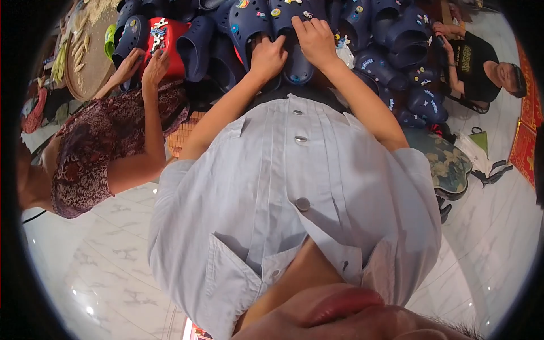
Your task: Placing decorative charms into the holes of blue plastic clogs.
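While both bare forearms reach up from the pale blue buttoned shirt (294, 187), the left hand (267, 56) is curled closed, its fingers gripping the edge of a dark navy foam clog (255, 25) with small coloured charms, which lies on top of a big pile of similar navy clogs (391, 51). Just beside it, the right hand (315, 38) rests flat with fingers spread open on the same clog. Farther left, another person's two hands (143, 63) touch a red clog (165, 42). The floor is white marble tile (102, 272).
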Demonstrator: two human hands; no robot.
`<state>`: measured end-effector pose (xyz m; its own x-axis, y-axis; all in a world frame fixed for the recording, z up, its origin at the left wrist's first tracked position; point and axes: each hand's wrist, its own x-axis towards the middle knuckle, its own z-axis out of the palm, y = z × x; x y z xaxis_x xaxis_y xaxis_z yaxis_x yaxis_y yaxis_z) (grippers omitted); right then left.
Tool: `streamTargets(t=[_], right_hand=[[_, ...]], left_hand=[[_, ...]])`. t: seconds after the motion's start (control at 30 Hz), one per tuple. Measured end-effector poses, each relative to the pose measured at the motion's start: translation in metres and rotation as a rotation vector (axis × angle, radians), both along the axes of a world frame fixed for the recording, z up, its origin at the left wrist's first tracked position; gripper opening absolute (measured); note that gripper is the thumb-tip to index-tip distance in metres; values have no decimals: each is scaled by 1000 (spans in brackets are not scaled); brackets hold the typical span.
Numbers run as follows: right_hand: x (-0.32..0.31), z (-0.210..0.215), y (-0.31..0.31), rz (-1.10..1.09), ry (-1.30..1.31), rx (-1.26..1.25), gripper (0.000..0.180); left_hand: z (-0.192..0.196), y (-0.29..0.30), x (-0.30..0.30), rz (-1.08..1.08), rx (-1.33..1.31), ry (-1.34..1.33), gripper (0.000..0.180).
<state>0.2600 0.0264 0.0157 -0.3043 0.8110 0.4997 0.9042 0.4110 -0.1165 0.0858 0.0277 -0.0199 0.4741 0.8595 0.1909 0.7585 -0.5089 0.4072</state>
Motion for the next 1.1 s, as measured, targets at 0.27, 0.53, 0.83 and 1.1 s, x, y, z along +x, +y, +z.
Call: streamTargets(t=[0.27,0.53,0.83,1.1], right_hand=[[14,-20,5,-61,180,18,39],[9,13,-51,182,285,-132,21],[-9,0,-58,335,-69,-699,26],[-1,-9,-60,357,146,-801,27]], left_hand=[[-9,2,-3,-13,58,-28,41],[-10,1,-4,16,-58,-85,35],[-12,1,0,26,-64,-134,31],[-10,0,4,40,-51,-155,31]])
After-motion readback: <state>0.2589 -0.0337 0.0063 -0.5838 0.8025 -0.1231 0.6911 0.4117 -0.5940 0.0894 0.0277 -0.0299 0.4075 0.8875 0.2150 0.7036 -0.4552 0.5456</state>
